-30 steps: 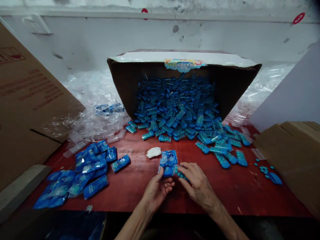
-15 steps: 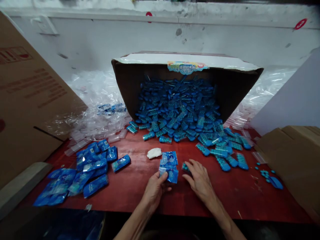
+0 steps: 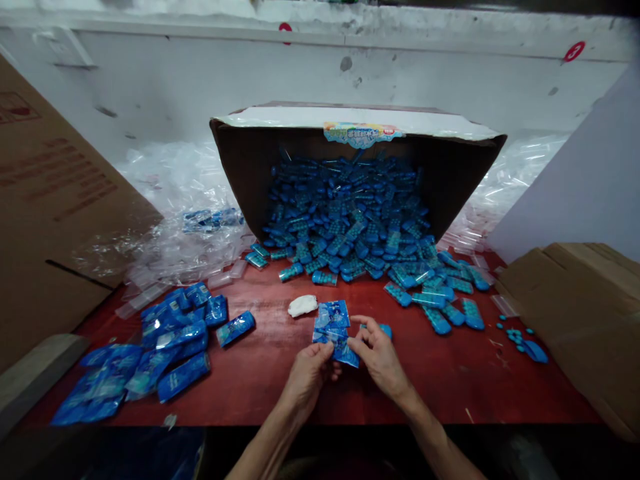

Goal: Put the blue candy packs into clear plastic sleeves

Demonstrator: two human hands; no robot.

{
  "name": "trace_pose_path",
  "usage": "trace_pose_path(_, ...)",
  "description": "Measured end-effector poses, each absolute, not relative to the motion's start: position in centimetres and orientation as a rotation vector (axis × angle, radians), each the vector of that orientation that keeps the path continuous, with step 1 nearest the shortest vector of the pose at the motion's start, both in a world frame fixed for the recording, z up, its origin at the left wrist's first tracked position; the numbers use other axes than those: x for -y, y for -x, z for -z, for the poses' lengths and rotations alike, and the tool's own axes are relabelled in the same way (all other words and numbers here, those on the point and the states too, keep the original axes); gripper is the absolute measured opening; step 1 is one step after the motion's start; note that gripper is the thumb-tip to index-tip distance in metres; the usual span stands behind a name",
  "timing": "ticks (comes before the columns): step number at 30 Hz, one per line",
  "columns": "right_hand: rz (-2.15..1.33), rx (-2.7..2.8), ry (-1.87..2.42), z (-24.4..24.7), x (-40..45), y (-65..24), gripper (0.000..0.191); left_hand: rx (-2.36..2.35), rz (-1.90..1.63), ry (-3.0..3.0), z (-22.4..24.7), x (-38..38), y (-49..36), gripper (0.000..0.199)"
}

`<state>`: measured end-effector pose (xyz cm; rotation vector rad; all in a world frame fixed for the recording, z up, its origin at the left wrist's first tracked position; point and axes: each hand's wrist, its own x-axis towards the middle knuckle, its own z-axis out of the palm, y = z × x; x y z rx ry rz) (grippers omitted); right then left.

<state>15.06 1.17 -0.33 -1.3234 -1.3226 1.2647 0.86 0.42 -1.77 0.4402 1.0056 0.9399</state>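
My left hand (image 3: pixel 310 373) pinches the near edge of a blue printed wrapper (image 3: pixel 347 353) between thumb and fingers. At the wrapper's other side, my right hand (image 3: pixel 381 360) has its thumb and a finger closed on the edge. Just beyond lie more flat blue wrappers (image 3: pixel 334 313) on the red table. A small blue pack of beads (image 3: pixel 384 329) lies behind my right hand, partly hidden by its fingers. Left of the wrappers sits a crumpled white wad (image 3: pixel 303 306).
A tipped cardboard box (image 3: pixel 480 173) spills many clear-and-blue bead packs (image 3: pixel 345 233) onto the table (image 3: pixel 280 373). Filled blue packets (image 3: pixel 175 327) are heaped at left. Loose beads (image 3: pixel 515 337) lie at right. Clear plastic sleeves (image 3: pixel 185 247) and cartons (image 3: pixel 575 320) flank the work area.
My right hand has moved left from the bead pack to the wrapper and closed on its edge. My left hand keeps hold of the wrapper. The view has shifted slightly.
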Motion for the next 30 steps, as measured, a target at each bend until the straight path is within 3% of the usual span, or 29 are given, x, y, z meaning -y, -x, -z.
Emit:
trace_pose_path(3,-1.054,1.537,1.387,0.0,-1.1,-16.2,0.034,-0.959,-0.919,-0.32,1.6,-0.4,-0.6,0.021)
trace_pose_path(7,-0.447,1.939,1.725,1.3,-1.5,-18.5,0.038,-0.988,-0.91,-0.208,1.7,-0.3,-0.2,0.022)
trace_pose_path(10,-0.305,2.071,1.875,2.8,-1.9,-19.5,0.037,-1.003,-0.905,-0.177,1.9,-0.2,-0.1,0.022)
trace_pose_path(13,-0.444,2.008,1.82,2.9,-2.1,-20.0,0.033,-1.028,-0.922,-0.174,2.2,-0.3,-0.3,0.021)
trace_pose_path(17,-1.007,1.752,1.461,0.3,-1.5,-20.2,0.029,-1.03,-0.982,-0.193,2.3,-0.6,-0.4,0.018)
trace_pose_path(20,-1.244,1.694,1.279,-1.6,-0.6,-19.9,0.026,-1.001,-0.986,-0.216,2.2,-0.7,-0.4,0.021)
trace_pose_path(30,-1.089,1.665,1.342,-1.5,0.5,-18.2,0.02,-0.938,-1.004,-0.283,1.8,0.1,-0.2,0.021)
